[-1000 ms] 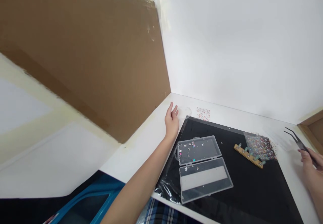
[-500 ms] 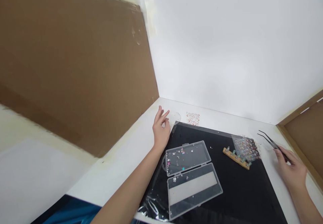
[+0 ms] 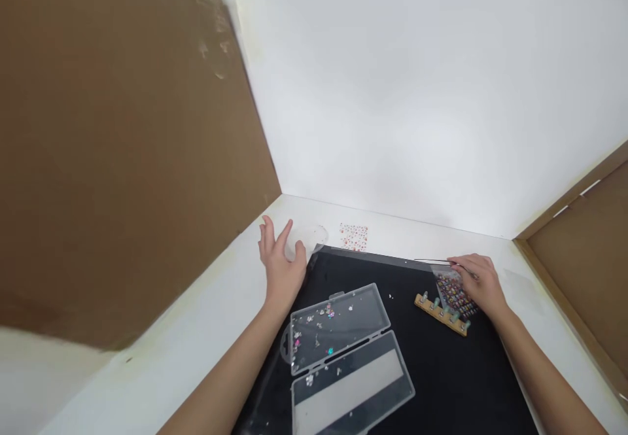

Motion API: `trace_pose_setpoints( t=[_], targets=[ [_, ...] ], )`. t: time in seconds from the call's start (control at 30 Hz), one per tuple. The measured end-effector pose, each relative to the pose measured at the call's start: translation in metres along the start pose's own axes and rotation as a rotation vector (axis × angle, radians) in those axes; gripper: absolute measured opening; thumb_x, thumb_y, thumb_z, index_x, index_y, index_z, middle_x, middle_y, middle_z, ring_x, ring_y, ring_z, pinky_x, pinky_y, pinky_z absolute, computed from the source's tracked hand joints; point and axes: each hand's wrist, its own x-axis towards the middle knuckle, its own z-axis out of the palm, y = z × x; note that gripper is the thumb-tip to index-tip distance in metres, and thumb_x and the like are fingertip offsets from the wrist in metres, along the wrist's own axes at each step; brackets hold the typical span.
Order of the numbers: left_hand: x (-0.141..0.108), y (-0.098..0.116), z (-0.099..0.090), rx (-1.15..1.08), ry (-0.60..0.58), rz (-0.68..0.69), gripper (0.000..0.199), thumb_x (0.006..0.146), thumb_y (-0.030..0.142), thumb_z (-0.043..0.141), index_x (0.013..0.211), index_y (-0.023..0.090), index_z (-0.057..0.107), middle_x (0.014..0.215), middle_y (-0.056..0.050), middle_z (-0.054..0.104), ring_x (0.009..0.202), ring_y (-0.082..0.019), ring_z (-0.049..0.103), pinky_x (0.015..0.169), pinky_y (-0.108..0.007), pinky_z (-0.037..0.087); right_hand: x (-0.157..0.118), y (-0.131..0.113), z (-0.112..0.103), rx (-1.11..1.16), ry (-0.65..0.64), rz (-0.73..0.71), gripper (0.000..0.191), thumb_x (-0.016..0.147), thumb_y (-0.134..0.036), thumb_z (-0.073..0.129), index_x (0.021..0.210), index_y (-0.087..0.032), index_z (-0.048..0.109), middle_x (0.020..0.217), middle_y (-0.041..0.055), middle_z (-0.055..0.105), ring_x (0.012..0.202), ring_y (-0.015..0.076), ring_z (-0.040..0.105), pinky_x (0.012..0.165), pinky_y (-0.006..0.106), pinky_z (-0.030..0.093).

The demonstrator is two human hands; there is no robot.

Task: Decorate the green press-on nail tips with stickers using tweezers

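Observation:
My right hand (image 3: 478, 284) grips long black tweezers (image 3: 432, 260), their tips pointing left across the far edge of the black mat (image 3: 456, 376). The hand sits just over a clear sleeve of nail stickers (image 3: 454, 294), hiding part of it. Next to the sleeve lies a wooden stick (image 3: 440, 314) holding several small nail tips. My left hand (image 3: 279, 268) rests open on the white table (image 3: 196, 350), fingers spread, beside a clear plastic piece (image 3: 308, 240). An open, clear plastic box (image 3: 338, 350) lies on the mat, with small rhinestones scattered in its upper half.
A small sheet of red-dotted stickers (image 3: 353, 237) lies on the table behind the mat. A white wall (image 3: 392, 95) stands at the back. Brown cardboard panels (image 3: 122, 160) rise at the left and right (image 3: 579, 258) sides of the table.
My right hand has moved left with the tweezers, from the table's right side to over the sticker sleeve. My left hand has shifted slightly, and the whole view has swung.

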Motion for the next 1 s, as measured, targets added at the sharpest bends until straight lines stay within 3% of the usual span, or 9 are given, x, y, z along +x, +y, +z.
trace_pose_setpoints(
  t=[0.17, 0.37, 0.53, 1.0],
  targets=[
    [0.001, 0.002, 0.000, 0.043, -0.013, -0.054, 0.051, 0.098, 0.039, 0.059, 0.144, 0.019, 0.069, 0.183, -0.016, 0.030, 0.173, -0.038, 0.023, 0.143, -0.065, 0.011, 0.007, 0.000, 0.010, 0.020, -0.073, -0.056, 0.036, 0.109, -0.046, 0.071, 0.135, -0.022, 0.070, 0.136, 0.0098, 0.070, 0.113, 0.0229, 0.072, 0.098, 0.045, 0.064],
    [0.000, 0.007, 0.000, 0.111, -0.040, -0.107, 0.047, 0.096, 0.041, 0.060, 0.139, 0.025, 0.069, 0.178, -0.014, 0.042, 0.169, -0.039, 0.032, 0.139, -0.072, -0.009, 0.001, -0.002, 0.015, 0.022, -0.092, -0.029, 0.035, 0.109, -0.046, 0.071, 0.134, -0.022, 0.070, 0.136, 0.0096, 0.071, 0.113, 0.0227, 0.072, 0.098, 0.044, 0.064],
    [0.000, 0.008, 0.000, 0.120, -0.051, -0.139, 0.043, 0.095, 0.039, 0.062, 0.137, 0.029, 0.068, 0.176, -0.012, 0.046, 0.169, -0.038, 0.034, 0.140, -0.068, -0.011, 0.002, -0.003, 0.018, 0.020, -0.118, -0.022, 0.034, 0.109, -0.046, 0.071, 0.133, -0.022, 0.070, 0.134, 0.0094, 0.071, 0.112, 0.0223, 0.072, 0.097, 0.044, 0.065],
    [-0.001, 0.008, 0.000, 0.138, -0.085, -0.147, 0.045, 0.094, 0.039, 0.058, 0.138, 0.028, 0.065, 0.178, -0.011, 0.044, 0.170, -0.036, 0.031, 0.137, -0.072, -0.010, 0.001, -0.003, 0.018, 0.028, -0.129, -0.044, 0.033, 0.109, -0.046, 0.071, 0.131, -0.022, 0.071, 0.132, 0.0088, 0.072, 0.109, 0.0214, 0.072, 0.096, 0.043, 0.065]
  ],
)
